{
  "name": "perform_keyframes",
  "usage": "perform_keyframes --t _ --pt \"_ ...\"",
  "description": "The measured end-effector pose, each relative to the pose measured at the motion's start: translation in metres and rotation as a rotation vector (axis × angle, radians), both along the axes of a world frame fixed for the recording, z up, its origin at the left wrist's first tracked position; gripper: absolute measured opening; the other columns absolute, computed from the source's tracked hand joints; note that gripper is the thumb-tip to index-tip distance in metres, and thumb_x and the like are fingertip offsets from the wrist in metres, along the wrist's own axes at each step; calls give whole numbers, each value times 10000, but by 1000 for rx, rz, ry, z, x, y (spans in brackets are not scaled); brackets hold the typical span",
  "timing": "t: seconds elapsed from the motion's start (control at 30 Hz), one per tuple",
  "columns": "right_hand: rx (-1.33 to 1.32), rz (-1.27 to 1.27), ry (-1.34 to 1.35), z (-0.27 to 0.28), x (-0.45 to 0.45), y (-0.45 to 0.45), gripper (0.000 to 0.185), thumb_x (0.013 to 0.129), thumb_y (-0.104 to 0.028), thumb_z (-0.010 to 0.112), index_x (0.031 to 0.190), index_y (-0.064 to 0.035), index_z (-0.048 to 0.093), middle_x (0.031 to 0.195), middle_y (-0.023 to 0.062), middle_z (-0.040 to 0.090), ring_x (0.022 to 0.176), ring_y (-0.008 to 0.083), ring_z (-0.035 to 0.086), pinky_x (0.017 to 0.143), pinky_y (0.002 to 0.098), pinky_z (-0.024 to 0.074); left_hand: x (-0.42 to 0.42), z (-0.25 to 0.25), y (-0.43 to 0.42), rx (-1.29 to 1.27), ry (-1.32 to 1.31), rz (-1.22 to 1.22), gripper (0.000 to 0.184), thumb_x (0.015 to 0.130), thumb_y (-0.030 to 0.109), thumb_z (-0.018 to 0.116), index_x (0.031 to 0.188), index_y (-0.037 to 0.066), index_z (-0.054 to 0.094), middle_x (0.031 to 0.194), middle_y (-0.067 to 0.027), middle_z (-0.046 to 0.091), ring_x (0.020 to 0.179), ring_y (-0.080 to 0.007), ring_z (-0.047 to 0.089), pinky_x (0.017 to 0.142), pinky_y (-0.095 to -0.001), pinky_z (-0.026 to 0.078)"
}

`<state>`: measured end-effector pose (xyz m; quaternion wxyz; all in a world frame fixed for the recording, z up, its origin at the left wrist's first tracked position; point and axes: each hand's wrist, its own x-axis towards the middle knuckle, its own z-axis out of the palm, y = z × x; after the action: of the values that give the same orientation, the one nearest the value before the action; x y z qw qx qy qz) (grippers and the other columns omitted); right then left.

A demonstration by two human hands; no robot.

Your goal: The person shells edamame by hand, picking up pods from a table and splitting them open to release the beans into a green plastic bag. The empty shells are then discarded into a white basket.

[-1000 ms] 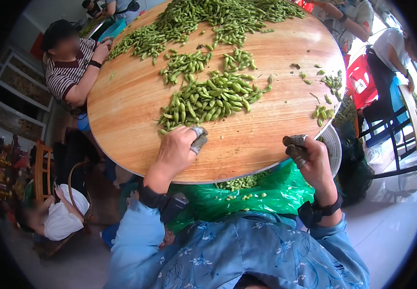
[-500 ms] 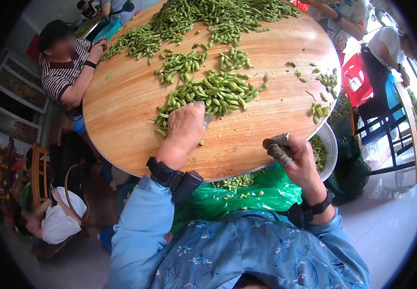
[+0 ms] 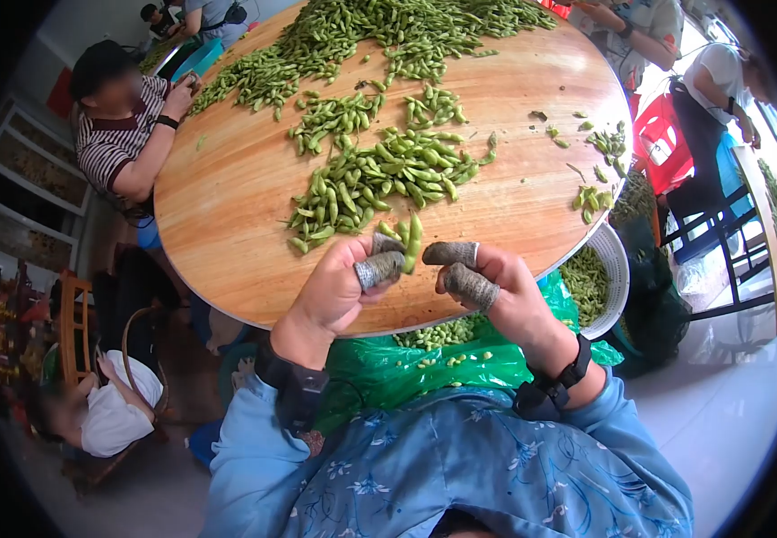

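My left hand (image 3: 330, 291), with grey cloth covers on thumb and forefinger, is closed on green soybean pods (image 3: 413, 242) standing up from its fingertips. My right hand (image 3: 496, 287) faces it just to the right, its fingers curled and its covered thumb and forefinger slightly apart. Nothing shows between them, and they are close to the held pods without clearly touching. A pile of soybean pods (image 3: 388, 170) lies on the round wooden table (image 3: 236, 224) beyond both hands. Below the table edge, shelled beans (image 3: 442, 334) rest in a green plastic bag (image 3: 366, 359) by my lap.
A larger pod heap (image 3: 388, 40) covers the far side of the table. Small scattered pods (image 3: 593, 199) lie near its right edge. A white basket (image 3: 619, 278) of pods stands below right. A person in a striped shirt (image 3: 124, 134) sits at left; other people are around.
My left hand has come back from the pile toward me with pods in its fingers. My right hand has moved left over the table edge to meet it.
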<state>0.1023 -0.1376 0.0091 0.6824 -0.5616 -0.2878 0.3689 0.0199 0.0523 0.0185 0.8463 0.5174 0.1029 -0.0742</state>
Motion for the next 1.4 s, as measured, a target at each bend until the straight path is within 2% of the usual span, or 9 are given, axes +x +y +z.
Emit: perform_keyframes --t 0.07,0.3,0.37,0.4,0.47,0.5,0.8,1.33,1.4 --pt "72 56 274 7 0 0 278 843 -169 516 1072 -13 522 814 -29 552 704 35 470 621 178 387 -5 -3 -8 -68 7 -20 131 783 121 562 863 18 573 618 56 455 487 -2 323 432 -138 224" --pt "40 73 310 0 -2 4 236 828 -197 542 1002 -37 553 782 -41 551 667 24 447 581 163 355 -10 -11 -21 -198 124 -146 130 809 119 505 881 18 544 626 36 472 503 -28 399 434 -163 307" --pt "103 26 220 2 -4 5 253 818 -223 557 1000 -47 559 804 -39 560 677 23 454 582 165 356 -12 -12 -41 694 -341 89 118 805 112 506 849 5 525 644 -39 540 531 -157 520 477 -275 401" --pt "101 29 221 3 -5 4 253 818 -223 557 1000 -47 559 804 -39 560 677 23 454 582 165 356 -14 -10 -41 693 -338 92 118 805 112 506 849 5 525 644 -39 540 531 -157 520 477 -275 401" --pt "68 -14 215 5 -5 2 263 812 -236 565 996 -49 560 823 -38 567 688 23 458 586 166 356 -16 -6 -38 1154 -340 139 119 793 104 509 833 -8 511 708 -134 575 633 -308 564 555 -378 434" --pt "68 -13 214 6 -5 0 263 812 -236 565 996 -49 560 823 -38 567 688 23 458 586 166 356 -19 0 -41 1230 -309 177 128 769 105 523 833 -5 515 719 -184 552 658 -359 538 552 -405 426" --pt "23 8 256 6 -10 -9 188 814 -225 557 863 -47 592 740 -46 559 616 21 421 535 169 321 -21 -3 -45 1632 -553 177 214 581 10 528 789 17 478 697 -131 508 673 -314 521 526 -404 415" --pt "123 -32 236 -6 -13 -5 133 813 -119 552 875 -1 561 787 23 582 738 79 526 682 210 420 -22 -11 -44 1719 -675 144 162 594 27 511 753 16 485 677 -107 504 640 -282 521 494 -368 417" --pt "138 -28 268 -9 -12 -4 132 808 -116 562 871 0 561 793 25 583 740 81 530 692 217 426 -22 -17 -46 1393 -607 211 95 705 33 539 787 6 500 662 -133 512 584 -290 518 516 -358 413"
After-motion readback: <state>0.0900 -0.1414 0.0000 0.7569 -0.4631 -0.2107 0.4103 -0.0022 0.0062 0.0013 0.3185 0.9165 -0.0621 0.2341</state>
